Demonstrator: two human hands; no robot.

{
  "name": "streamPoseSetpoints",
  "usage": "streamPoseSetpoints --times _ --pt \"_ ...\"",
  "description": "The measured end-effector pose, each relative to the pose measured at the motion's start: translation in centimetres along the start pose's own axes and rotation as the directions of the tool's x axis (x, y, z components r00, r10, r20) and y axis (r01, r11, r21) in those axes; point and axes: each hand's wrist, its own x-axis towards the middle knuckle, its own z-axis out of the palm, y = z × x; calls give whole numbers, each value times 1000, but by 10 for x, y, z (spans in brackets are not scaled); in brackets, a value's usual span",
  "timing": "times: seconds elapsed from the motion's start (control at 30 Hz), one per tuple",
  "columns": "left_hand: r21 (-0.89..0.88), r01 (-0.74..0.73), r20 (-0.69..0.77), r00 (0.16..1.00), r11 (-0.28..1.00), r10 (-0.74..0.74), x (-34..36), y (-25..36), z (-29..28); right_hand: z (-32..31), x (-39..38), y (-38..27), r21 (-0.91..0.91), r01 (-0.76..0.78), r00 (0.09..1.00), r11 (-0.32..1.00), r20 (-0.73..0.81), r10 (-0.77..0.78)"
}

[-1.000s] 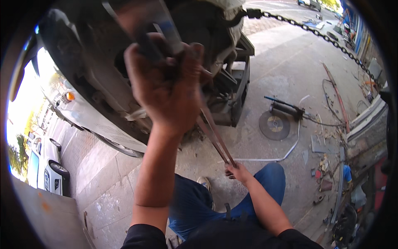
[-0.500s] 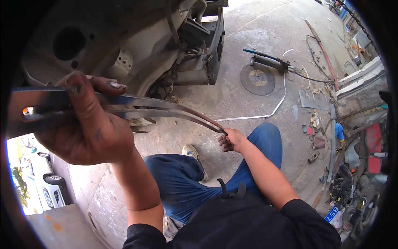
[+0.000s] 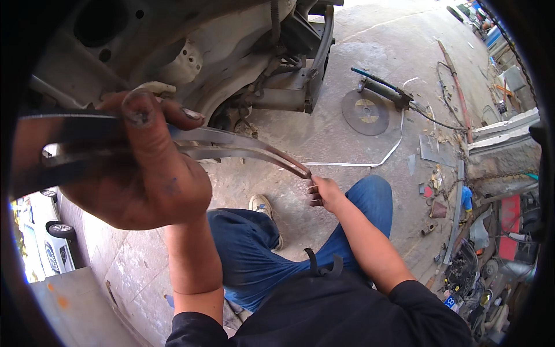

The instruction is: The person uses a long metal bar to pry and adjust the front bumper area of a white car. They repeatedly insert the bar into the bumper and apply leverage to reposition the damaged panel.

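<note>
My left hand (image 3: 139,173) is raised close to the camera and wrapped around two long curved metal strips (image 3: 243,147). The strips run from that fist down and to the right, ending at a rusty tip. My right hand (image 3: 322,192) pinches that lower tip with its fingers closed on it, just above my blue-trousered knee. Behind the strips stands a stripped grey car body (image 3: 191,52), its wheel arch and suspension parts exposed.
On the concrete floor lie a round cutting disc (image 3: 365,111), a blue-handled hydraulic tool (image 3: 381,89), a thin white strip (image 3: 381,159) and scrap metal along the right wall (image 3: 503,133). A white car (image 3: 55,240) is parked at the left.
My left hand swung from the top centre to the left and nearer the camera with the strips. My right hand stayed on the strips' lower tip. The view tilted down.
</note>
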Motion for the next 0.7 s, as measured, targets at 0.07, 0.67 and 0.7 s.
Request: streamPoseSetpoints --times 0.07,0.67,0.7 --pt "-19 -17 27 999 1000 17 -1 0 -2 0 4 -4 83 -74 997 994 33 72" --pt "-28 -52 53 997 998 53 -6 3 -6 -2 26 0 199 -38 999 979 30 33" --pt "-32 -53 60 997 998 55 -6 3 -7 -2 26 -1 262 -96 995 960 39 89"
